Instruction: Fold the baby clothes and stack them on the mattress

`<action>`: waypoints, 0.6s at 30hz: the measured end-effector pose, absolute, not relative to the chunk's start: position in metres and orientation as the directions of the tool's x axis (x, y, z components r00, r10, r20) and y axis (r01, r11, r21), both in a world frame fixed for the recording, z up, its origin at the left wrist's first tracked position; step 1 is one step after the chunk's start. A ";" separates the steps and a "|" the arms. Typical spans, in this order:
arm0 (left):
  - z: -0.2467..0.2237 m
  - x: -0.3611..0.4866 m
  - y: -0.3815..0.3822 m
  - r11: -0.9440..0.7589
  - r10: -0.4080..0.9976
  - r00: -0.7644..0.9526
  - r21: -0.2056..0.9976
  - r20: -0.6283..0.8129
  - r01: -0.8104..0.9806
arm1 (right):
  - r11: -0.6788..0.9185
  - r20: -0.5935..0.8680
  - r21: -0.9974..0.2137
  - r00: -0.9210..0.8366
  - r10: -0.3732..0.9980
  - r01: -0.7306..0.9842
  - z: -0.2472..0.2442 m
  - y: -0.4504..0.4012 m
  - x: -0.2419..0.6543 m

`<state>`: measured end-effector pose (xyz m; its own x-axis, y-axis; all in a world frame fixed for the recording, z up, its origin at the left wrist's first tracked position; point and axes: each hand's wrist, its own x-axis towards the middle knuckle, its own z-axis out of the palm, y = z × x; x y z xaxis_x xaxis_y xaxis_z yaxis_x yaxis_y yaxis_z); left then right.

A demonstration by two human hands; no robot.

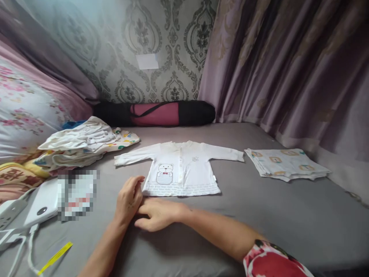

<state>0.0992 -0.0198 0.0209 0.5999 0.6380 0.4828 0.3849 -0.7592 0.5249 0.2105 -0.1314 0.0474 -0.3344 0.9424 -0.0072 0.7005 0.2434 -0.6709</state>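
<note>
A small white long-sleeved shirt point(196, 171) lies flat with its sleeves spread, a bear print on its front. At its lower left corner is my left hand point(130, 198), fingers bent together; whether they pinch the hem is too small to tell. My right hand point(158, 215) reaches across to the left, just below the hem, its fingers apart and near my left wrist. Nothing shows in my right hand.
Rumpled clothes point(83, 138) are heaped at the left, near a white power bank point(46, 202) with cables. A folded patterned cloth point(288, 163) lies right. A black and pink bag point(155, 114) lines the wall.
</note>
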 end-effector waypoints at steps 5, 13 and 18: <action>0.011 0.111 -0.029 -0.873 0.442 0.768 0.417 0.463 0.252 | 0.064 0.167 -0.624 0.053 0.985 0.779 0.045 -0.155 0.299; -0.009 0.120 -0.029 -0.917 0.369 0.904 0.243 0.214 0.317 | -0.334 -0.006 -0.303 0.349 0.937 0.892 0.021 -0.172 0.387; -0.008 0.117 -0.027 -0.916 0.375 0.910 0.225 0.176 0.333 | -0.249 -0.036 -0.312 0.250 0.968 0.917 0.025 -0.193 0.365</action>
